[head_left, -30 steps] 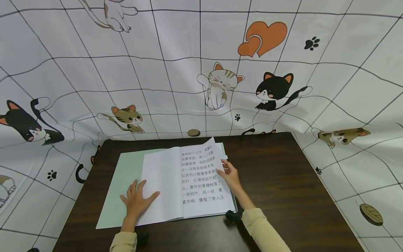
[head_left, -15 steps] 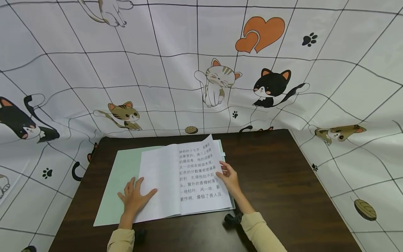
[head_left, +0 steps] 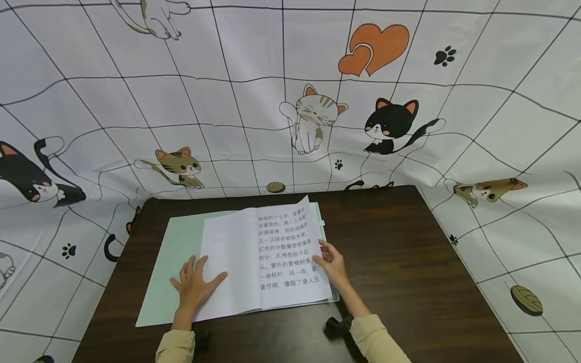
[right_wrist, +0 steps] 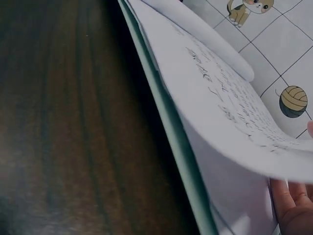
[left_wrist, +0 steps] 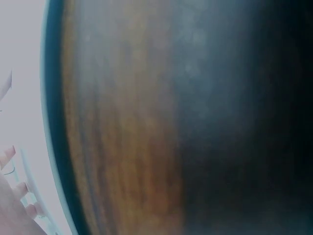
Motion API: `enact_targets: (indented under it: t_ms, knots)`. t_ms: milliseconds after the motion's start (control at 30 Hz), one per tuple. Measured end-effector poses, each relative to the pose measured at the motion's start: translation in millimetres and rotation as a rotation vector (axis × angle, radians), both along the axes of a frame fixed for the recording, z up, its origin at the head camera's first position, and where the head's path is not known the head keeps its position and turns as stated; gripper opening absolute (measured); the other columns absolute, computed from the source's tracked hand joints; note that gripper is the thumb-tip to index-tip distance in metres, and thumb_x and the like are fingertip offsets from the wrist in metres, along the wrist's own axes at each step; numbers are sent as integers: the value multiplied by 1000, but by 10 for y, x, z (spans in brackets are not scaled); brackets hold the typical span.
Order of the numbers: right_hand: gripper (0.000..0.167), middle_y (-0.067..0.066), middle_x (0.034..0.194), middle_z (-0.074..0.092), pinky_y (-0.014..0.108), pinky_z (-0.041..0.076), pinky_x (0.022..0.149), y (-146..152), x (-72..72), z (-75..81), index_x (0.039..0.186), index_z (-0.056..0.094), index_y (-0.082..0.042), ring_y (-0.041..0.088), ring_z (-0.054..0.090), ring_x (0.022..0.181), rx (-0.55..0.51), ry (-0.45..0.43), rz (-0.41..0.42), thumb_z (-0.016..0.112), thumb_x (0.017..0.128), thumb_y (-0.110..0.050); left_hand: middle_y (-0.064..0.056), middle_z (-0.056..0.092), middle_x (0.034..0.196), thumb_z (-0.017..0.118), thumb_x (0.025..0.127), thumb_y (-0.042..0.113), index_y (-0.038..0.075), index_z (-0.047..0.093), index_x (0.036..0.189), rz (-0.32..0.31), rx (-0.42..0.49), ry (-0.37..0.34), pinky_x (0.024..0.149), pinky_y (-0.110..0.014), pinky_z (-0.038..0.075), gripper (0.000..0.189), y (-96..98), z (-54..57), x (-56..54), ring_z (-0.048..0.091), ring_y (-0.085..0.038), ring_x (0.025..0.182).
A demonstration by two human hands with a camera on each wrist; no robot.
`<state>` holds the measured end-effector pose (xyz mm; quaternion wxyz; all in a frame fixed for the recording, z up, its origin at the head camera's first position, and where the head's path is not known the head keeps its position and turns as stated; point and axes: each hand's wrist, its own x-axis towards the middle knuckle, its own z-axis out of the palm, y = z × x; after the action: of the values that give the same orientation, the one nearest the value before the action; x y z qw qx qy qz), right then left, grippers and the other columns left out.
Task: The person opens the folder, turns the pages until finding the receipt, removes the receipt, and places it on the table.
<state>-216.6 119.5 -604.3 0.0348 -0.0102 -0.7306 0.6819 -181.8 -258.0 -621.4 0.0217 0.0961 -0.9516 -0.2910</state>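
A pale green folder (head_left: pixel 174 257) lies spread on the dark wooden table, bearing white sheets. The left-hand sheet (head_left: pixel 229 252) looks blank. On the right, a page (head_left: pixel 288 252) carries large printed Chinese text, its far right corner curling up. My left hand (head_left: pixel 194 285) rests with fingers spread over the left sheet's edge and the green cover. At the right edge of the printed page, my right hand (head_left: pixel 333 264) pinches it, thumb on top. In the right wrist view the lifted page (right_wrist: pixel 210 103) bows upward, with fingers (right_wrist: pixel 293 203) under it.
The dark table (head_left: pixel 399 272) extends to the right of the folder. Behind it hangs a white gridded cloth (head_left: pixel 254 111) printed with cartoon cats. A small tab (head_left: pixel 322 223) sticks out from the folder's right side. Blurred brown tabletop (left_wrist: pixel 132 122) fills much of the left wrist view.
My right hand has slid slightly down the page's right edge, towards me, still pinching it. The left hand keeps its place on the sheet. The head view has shifted a little.
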Motion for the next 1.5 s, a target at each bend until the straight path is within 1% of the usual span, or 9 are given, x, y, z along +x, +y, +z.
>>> enact_targets:
  t_ms: [100,200,367,467,733,833,1000,1233,1500]
  knots:
    - [50,34,113,58,15,50,66,-12,6,-72,131,51,12,-3,58,77,-18,-30,4,67,84,6,-29,20,155,71,78,55,9,40,141,-2,-9,10,102,-82,-6,84,-4,14,7,13,-52,141]
    - [50,34,113,57,15,50,66,-26,40,-67,132,50,13,-3,58,75,-60,-52,6,66,85,6,-30,23,153,71,78,54,7,42,140,-10,-22,26,100,-83,-3,83,-9,49,11,17,-54,139]
    - [47,37,111,56,15,50,67,-47,140,88,129,50,17,-2,59,75,-102,-48,-4,63,84,10,-32,25,151,71,78,55,6,43,141,-22,-40,20,99,-83,1,85,-6,98,5,20,-55,137]
    - [47,38,109,57,14,49,68,-49,192,174,127,49,20,-4,58,75,-74,-28,-14,61,83,11,-31,23,153,70,79,56,7,41,142,-22,-33,-11,100,-83,-1,85,3,105,2,18,-54,139]
    - [47,34,113,59,14,48,70,-18,109,-22,129,51,15,-3,57,77,-47,-49,-53,60,83,10,-30,22,153,66,85,49,5,40,143,-12,-14,-37,103,-82,-2,78,22,113,10,17,-55,140]
    - [48,34,117,58,15,49,71,-25,106,-12,131,51,13,-1,57,78,-64,-74,-42,60,84,8,-29,21,154,66,85,48,5,39,144,-13,-14,-53,104,-81,-2,78,24,132,17,17,-54,140]
    - [44,32,114,62,16,50,67,-44,103,139,129,51,16,0,59,74,-83,-103,-8,59,87,6,-31,27,149,67,87,42,3,42,141,-2,-27,-47,102,-82,7,71,-8,206,12,24,-54,135]
    - [36,27,97,62,17,49,64,-88,194,464,119,53,19,4,58,69,-79,-64,7,59,85,10,-35,34,141,69,87,34,-1,46,137,-14,-48,-76,93,-77,30,65,36,300,-42,33,-57,127]
    - [37,23,101,62,17,50,61,-188,165,411,122,56,13,2,58,67,-61,-50,14,62,87,4,-38,39,132,70,85,27,-6,49,126,17,-80,-81,87,-68,40,57,160,451,-112,41,-57,117]
